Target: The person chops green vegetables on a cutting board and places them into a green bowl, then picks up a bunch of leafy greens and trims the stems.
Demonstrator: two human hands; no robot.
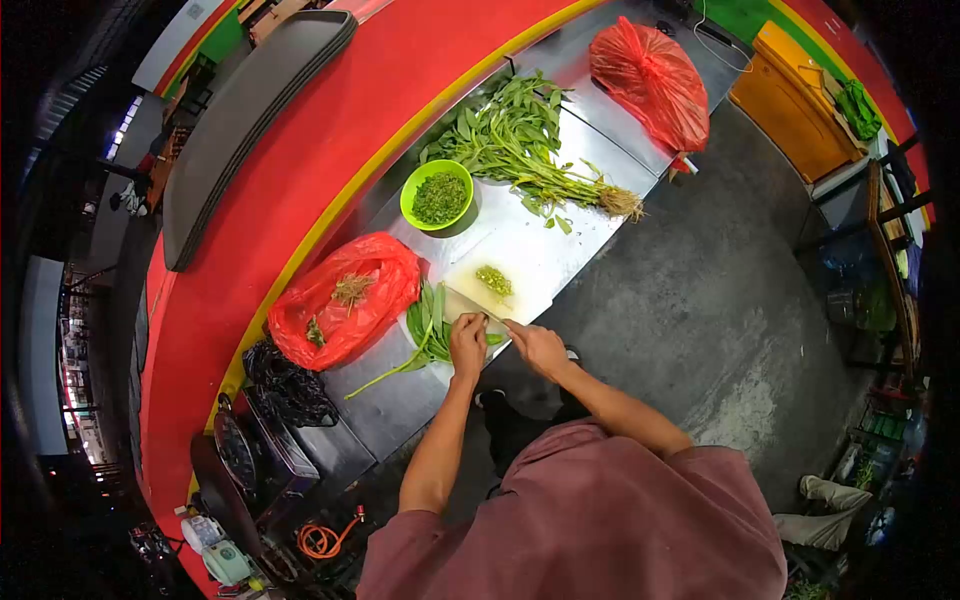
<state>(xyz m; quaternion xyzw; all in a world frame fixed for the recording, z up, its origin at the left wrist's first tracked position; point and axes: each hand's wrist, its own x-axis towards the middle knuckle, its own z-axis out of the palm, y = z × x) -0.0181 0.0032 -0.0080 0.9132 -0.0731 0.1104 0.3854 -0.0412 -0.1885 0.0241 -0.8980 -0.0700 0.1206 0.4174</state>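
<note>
Maroon shirt (600, 520) fills the near edge. Beyond it the left hand (467, 343) curls down onto the leafy stems (430, 325), pinning them to the steel desk (400, 400). The right hand (537, 347) is clenched on what looks like a knife (478, 308), its blade just beside the left fingers. If the stems roll, those fingertips could be nicked. The chopped greens (494, 280) just ahead of the hands might also scatter off the cutting board (535, 262).

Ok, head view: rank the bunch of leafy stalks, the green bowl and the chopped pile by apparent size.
1. bunch of leafy stalks
2. green bowl
3. chopped pile
The gaps look clear despite lens distortion.
</note>
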